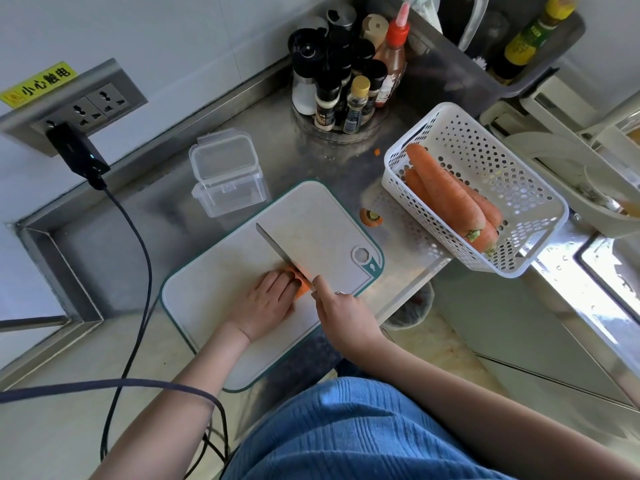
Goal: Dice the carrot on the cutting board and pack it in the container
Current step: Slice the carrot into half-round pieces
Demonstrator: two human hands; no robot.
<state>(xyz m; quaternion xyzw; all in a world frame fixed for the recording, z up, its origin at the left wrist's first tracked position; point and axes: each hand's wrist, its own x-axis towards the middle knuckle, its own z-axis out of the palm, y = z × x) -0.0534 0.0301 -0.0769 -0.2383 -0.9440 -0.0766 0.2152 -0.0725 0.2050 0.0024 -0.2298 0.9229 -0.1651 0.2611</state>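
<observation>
On the cutting board [221, 271], left hand [266, 303] grip pinning carrot [304, 285], right hand [341, 315] clasping knife [277, 249]

A kitchen is shown. A stainless steel counter [311, 161] is fitted against a pale wall, and bottles of spices and sauces [346, 74] are gathered in its corner. A cutting board [221, 271] is laid on the steel, and a white basket [519, 202] is filled with carrots [446, 192].
</observation>
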